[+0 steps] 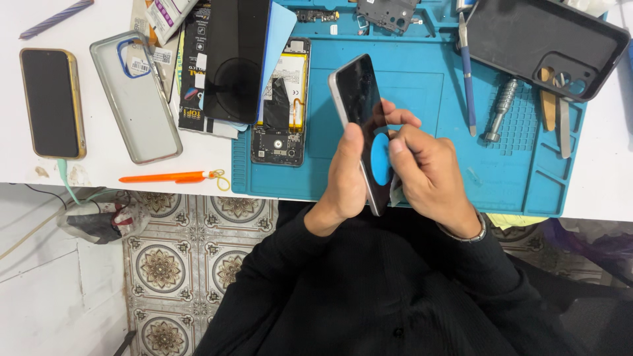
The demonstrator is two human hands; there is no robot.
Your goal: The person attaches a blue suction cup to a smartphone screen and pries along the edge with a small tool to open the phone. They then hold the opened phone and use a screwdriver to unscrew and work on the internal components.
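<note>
Holding one smartphone [361, 125] tilted on edge above the blue repair mat [422, 99], the left hand [346, 175] is clamped round its lower left edge, thumb lying on the dark screen. Right hand [428, 175] closed with fingertips pressed on one blue round disc [380, 159] that sits on the screen, just right of the left thumb; a scrap of white material shows under the right palm, kind unclear. Beyond the grip, to its left: one opened phone body [283, 109] with battery exposed, on the mat. Farther left, off the mat: one clear case [135, 99], one gold-edged phone [51, 102], one orange tool [165, 177]. To the right of the grip: one blue-handled tool [467, 79], one metal screwdriver handle [500, 109], one black case [544, 43].
</note>
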